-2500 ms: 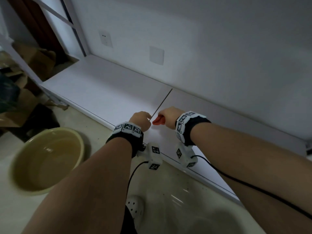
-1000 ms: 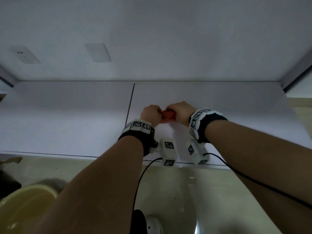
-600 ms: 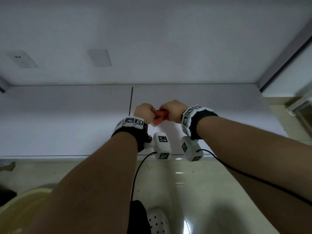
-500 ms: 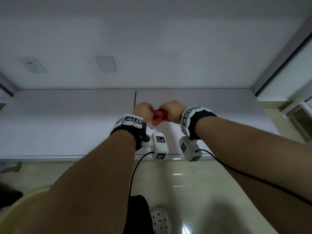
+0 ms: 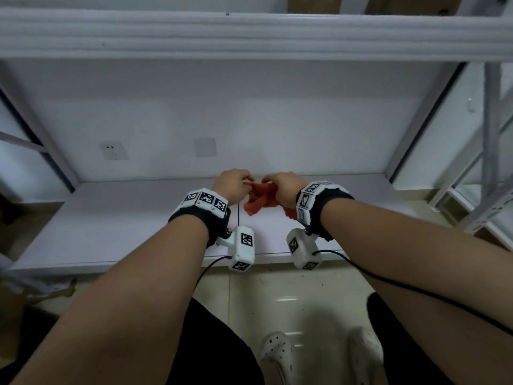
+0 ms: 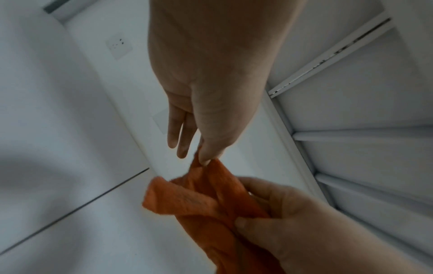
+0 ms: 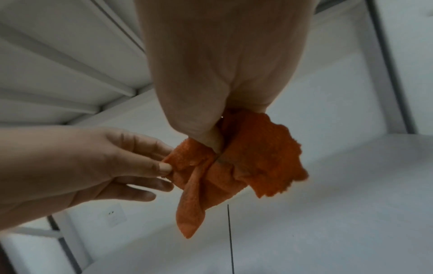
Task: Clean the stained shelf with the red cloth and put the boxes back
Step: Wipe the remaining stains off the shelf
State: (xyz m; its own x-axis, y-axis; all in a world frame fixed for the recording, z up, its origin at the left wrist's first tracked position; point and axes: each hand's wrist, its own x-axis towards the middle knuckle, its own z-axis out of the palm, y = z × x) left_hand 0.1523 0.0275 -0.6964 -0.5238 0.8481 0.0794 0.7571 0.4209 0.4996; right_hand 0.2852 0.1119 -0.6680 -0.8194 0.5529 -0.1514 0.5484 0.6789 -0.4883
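Observation:
The red cloth [image 5: 261, 197] hangs bunched between my two hands above the white bottom shelf [image 5: 111, 229]. My left hand [image 5: 236, 182] pinches one corner of the cloth [image 6: 206, 196] between thumb and forefinger, its other fingers [image 6: 179, 137] straight. My right hand [image 5: 281, 184] grips the other end, with folds of cloth [image 7: 234, 166] spilling below the palm. Both hands sit over the seam [image 5: 238, 218] between the two shelf boards. No boxes stand on this shelf.
The upper shelf edge [image 5: 249, 34] runs across the top, with cardboard boxes [image 5: 313, 2] on it. A wall socket [image 5: 112, 150] and a blank plate [image 5: 205, 147] sit on the back wall. Metal uprights [image 5: 490, 129] stand at right. My feet in white shoes [image 5: 277, 354] stand on the tiled floor.
The head view has tilted up, bringing the upper shelf into sight and losing the yellow basin. My hands have drawn apart a little and the cloth has opened out between them.

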